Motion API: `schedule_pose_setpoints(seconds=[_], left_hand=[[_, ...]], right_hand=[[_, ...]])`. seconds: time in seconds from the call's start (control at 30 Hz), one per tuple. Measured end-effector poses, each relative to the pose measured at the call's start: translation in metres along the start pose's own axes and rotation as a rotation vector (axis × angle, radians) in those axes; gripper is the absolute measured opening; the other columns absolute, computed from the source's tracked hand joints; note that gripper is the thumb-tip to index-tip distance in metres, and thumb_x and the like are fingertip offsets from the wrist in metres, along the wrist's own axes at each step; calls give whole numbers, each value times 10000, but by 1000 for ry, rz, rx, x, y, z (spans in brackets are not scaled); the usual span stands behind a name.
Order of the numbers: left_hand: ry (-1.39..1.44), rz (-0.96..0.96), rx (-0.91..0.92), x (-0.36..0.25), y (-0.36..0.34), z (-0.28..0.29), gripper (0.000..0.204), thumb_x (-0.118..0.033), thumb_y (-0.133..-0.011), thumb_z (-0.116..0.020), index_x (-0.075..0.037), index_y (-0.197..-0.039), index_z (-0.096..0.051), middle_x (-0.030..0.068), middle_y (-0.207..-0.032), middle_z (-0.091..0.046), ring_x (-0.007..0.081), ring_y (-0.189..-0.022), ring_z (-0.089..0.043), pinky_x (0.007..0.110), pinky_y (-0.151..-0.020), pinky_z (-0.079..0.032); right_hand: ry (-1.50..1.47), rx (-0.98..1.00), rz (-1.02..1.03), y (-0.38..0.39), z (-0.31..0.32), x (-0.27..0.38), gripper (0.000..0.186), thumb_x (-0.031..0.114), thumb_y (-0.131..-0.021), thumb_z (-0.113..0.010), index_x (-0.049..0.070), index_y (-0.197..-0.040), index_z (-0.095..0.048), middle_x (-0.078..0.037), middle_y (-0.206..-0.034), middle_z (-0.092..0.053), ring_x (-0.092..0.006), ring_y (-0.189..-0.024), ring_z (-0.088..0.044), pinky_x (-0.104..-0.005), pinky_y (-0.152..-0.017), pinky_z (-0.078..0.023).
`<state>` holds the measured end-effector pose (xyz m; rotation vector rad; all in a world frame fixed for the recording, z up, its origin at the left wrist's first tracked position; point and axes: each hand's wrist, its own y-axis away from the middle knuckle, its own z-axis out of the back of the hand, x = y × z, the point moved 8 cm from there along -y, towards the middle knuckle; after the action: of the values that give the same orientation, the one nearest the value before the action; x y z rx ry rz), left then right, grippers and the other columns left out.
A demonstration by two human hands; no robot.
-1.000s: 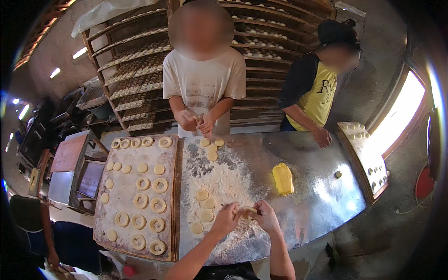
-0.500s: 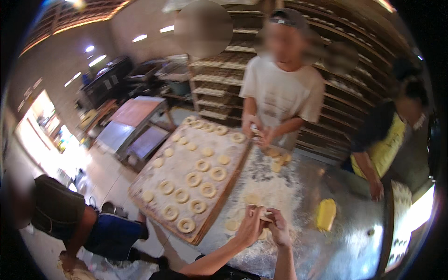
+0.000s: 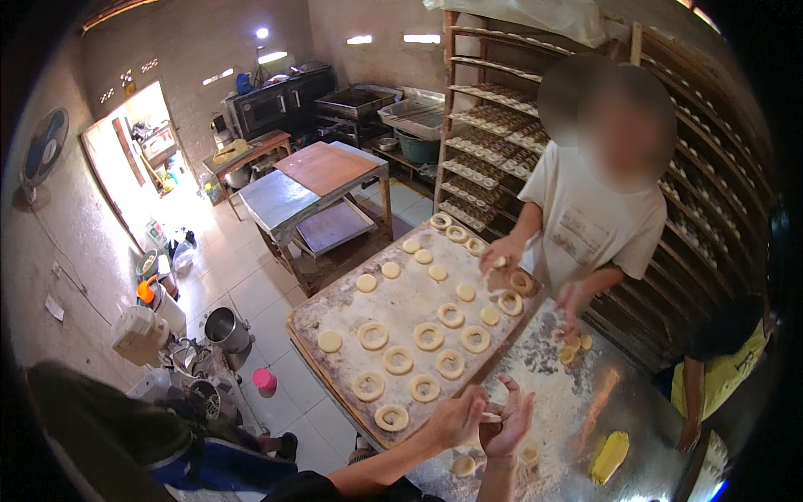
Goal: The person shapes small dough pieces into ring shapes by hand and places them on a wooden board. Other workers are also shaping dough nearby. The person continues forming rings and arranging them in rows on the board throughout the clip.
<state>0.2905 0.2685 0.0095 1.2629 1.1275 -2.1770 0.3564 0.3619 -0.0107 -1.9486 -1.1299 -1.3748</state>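
Dough, a pale, narrow piece, sits between the person's hands above the floured grey metal table. Its visible part looks longer than wide, the long axis running roughly from nine to three o'clock: one end points to the left hand, the other lies against the right hand. The left fingers are narrow, pinching the dough. The right hand is turned palm up, some fingers raised and apart; whether the others grip, I cannot tell.

At half past ten from the hands, a flour-dusted wooden board carries pale dough rings and flat round dough discs. Near four o'clock, a yellow block rests on the table, its long axis tilted from one toward seven.

At twelve, a tall wooden rack holds trays filled with small pale pieces. Between nine and ten, a silver metal pot stands on the tiled floor, its contents too dark to tell. Beyond it, toward half past eleven, is a blue-green basin.
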Motion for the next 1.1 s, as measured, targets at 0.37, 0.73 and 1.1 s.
schedule_pose_setpoints(seconds=[0.37,0.73,1.1], left_hand=[[163,240,5,87,-36,150,164,-202,-1068,-460,-62,-1151,-482,88,-731,-647,212,-537,-618,349,-517,-494],[-196,90,-56,124,-82,263,149,-117,-1007,-535,-41,-1133,-557,160,-722,-656,318,-647,-691,390,-598,-532],[-18,330,-38,161,-117,284,169,-182,-1048,-479,-41,-1127,-527,218,-754,-647,400,-681,-686,454,-590,-518]], right_hand=[[265,274,86,-85,-169,-36,737,647,-1005,-397,20,-1393,-422,-118,-905,-648,-286,-894,-660,-387,-830,-517],[357,259,69,-166,-248,-96,570,391,-976,-583,21,-1378,-420,-41,-823,-625,-122,-729,-607,-271,-626,-477],[47,274,-159,-207,-264,-117,622,570,-1024,-445,110,-1441,-414,-78,-966,-654,-117,-784,-589,-271,-674,-477]])
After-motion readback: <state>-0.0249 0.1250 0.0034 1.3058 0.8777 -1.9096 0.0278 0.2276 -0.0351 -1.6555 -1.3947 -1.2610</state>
